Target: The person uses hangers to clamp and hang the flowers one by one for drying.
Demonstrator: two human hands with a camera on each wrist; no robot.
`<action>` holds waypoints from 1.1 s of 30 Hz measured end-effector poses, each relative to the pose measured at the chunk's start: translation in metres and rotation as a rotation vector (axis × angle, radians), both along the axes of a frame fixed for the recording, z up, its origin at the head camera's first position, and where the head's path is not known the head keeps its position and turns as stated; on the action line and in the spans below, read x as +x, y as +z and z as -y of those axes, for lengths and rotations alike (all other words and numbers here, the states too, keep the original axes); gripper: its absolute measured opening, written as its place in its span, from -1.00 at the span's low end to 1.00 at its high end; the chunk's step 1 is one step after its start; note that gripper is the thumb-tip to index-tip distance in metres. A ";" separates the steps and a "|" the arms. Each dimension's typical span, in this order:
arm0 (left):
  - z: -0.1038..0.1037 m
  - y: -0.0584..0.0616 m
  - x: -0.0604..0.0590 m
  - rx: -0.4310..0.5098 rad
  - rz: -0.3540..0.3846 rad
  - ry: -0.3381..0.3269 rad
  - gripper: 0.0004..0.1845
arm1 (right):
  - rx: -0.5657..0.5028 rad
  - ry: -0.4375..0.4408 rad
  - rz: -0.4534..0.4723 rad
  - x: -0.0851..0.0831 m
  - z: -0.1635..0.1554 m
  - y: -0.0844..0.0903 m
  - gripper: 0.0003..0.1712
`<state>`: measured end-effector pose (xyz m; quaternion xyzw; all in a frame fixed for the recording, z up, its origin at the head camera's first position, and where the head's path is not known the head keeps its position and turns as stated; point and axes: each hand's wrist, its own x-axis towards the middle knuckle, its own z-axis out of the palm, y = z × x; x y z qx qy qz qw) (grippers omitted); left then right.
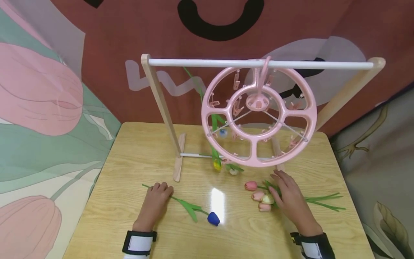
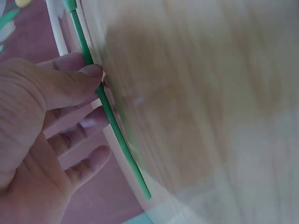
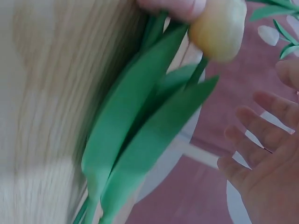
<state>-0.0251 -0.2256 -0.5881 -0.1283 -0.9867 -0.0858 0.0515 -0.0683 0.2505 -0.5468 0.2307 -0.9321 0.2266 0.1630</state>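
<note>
**Left hand pinches blue tulip's stem while right hand opens beside 4 blooms**

The left hand [image 1: 155, 203] has its thumb and index finger clamped on the green stem [image 2: 114, 119] of the blue tulip [image 1: 190, 207]. The left wrist view shows the stem passing under the thumb tip, its bare end running on beyond the grip; the lower fingers are loosely bent and spread behind it. The tulip is at the front left of the wooden table [image 1: 123, 172]. From above, its long axis runs diagonally: the bare stem end points to the far left, and the blue bloom [image 1: 213, 218] points right and toward the person, well apart from the fingers, with the green leaves [image 1: 195, 207] between.

The right hand [image 1: 289, 198] is beside a bunch of tulips [image 3: 133, 95], its fingers extended and slightly apart; the right wrist view shows a gap between them and the leaves. The bunch's 3 pink blooms and 1 pale yellow bloom [image 1: 267, 199] point left, and its stems [image 1: 323, 199] stretch right.

Behind, a pink ring hanger [image 1: 253, 151] with small clips hangs from the white bar [image 1: 200, 63] of a wooden-legged rack. A yellow bloom [image 1: 217, 165] and a white bloom [image 1: 233, 172] show below the ring's lower edge.
</note>
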 end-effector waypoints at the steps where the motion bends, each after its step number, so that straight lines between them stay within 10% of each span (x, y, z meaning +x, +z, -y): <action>1: -0.003 0.000 0.001 0.001 -0.008 -0.015 -0.82 | -0.002 0.007 -0.001 0.001 0.003 -0.001 -0.51; 33: -0.104 0.056 -0.013 0.066 -0.169 -0.240 -0.69 | 0.117 0.247 -0.024 0.013 0.066 0.007 -0.36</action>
